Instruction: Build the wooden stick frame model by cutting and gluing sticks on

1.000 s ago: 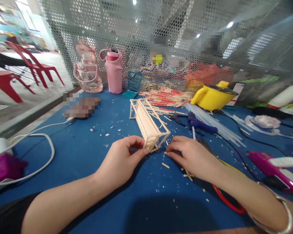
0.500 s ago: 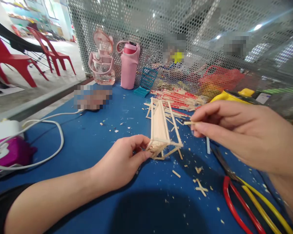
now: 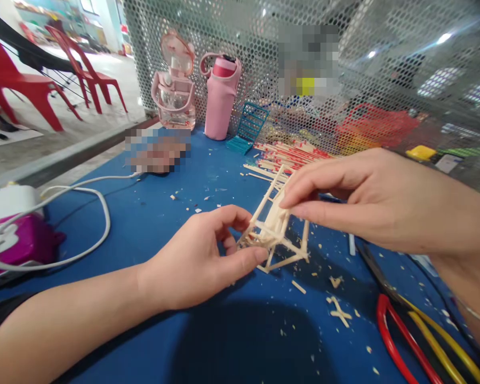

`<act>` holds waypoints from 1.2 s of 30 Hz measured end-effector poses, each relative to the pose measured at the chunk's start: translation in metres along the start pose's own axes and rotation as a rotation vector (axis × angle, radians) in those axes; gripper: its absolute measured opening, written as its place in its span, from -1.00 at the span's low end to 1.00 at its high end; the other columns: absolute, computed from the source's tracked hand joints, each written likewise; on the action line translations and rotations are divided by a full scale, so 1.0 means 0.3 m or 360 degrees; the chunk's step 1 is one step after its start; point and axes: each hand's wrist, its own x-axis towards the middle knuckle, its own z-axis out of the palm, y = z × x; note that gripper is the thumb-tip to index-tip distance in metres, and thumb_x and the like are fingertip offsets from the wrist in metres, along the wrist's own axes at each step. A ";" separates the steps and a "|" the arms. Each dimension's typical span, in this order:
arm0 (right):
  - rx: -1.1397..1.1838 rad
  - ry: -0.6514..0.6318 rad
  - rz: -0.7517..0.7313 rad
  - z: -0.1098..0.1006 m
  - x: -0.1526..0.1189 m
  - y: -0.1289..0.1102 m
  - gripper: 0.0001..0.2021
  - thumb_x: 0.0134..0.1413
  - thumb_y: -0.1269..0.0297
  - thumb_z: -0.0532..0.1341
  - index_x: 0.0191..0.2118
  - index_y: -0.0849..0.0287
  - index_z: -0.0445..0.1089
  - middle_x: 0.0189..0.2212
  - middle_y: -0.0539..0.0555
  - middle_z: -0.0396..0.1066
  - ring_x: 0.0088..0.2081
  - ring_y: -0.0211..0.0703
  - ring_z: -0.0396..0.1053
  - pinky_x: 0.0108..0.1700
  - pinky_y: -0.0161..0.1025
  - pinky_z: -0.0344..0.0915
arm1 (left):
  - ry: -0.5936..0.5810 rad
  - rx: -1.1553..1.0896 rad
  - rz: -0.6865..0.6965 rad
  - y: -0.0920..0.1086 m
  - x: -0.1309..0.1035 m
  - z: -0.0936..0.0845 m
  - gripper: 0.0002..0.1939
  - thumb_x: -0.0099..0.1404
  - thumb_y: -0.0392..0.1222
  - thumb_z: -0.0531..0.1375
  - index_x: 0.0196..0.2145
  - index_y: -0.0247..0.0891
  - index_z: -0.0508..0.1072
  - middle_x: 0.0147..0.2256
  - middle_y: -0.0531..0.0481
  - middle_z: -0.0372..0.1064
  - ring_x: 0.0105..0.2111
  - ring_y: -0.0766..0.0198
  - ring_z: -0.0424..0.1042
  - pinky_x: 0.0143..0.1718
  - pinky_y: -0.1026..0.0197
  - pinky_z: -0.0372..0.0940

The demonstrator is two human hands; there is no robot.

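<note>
A small frame of thin wooden sticks (image 3: 287, 241), with a pale wooden panel inside, stands tilted on the blue table. My left hand (image 3: 208, 258) grips its near left corner between thumb and fingers. Above the frame, my right hand (image 3: 368, 200) is closed in a pinch at the panel's right side. The short wooden stick in that pinch is almost wholly hidden by the fingers. Right of the frame lie a loose stick piece (image 3: 298, 287) and a small cross of sticks (image 3: 340, 313).
A pliers-like tool with red and yellow handles (image 3: 396, 336) lies at the right. Behind the frame are a pile of red-tipped sticks (image 3: 294, 154), a teal stand (image 3: 248, 128), a pink bottle (image 3: 220, 101) and a clear bottle (image 3: 176, 101). A white cable (image 3: 104, 208) crosses the left side.
My right hand has moved left with the short stick, from beside the frame to over it. My left hand has turned the frame slightly, its thumb now further across the near end.
</note>
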 end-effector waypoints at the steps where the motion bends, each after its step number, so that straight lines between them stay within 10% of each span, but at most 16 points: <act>1: 0.0053 -0.0009 0.0023 0.007 0.004 -0.002 -0.90 -0.05 0.38 0.28 -0.40 0.04 0.54 -0.47 -0.10 0.52 -0.48 -0.30 0.44 -0.49 -0.38 0.31 | 0.0043 -0.0023 0.0009 -0.004 0.000 0.004 -0.74 0.16 -0.04 0.27 -0.23 -0.20 0.42 -0.50 0.10 0.37 -0.55 0.37 0.29 -0.56 0.36 0.19; 36: 0.0070 -0.0155 0.0024 0.040 0.033 -0.040 -0.83 -0.14 0.54 0.23 -0.48 0.07 0.35 -0.52 -0.14 0.44 -0.49 -0.31 0.36 -0.51 -0.33 0.22 | 0.0268 -0.0151 0.0041 -0.032 0.009 0.040 -0.80 0.17 0.01 0.27 -0.35 -0.14 0.44 -0.48 0.12 0.44 -0.52 0.34 0.38 -0.48 0.29 0.27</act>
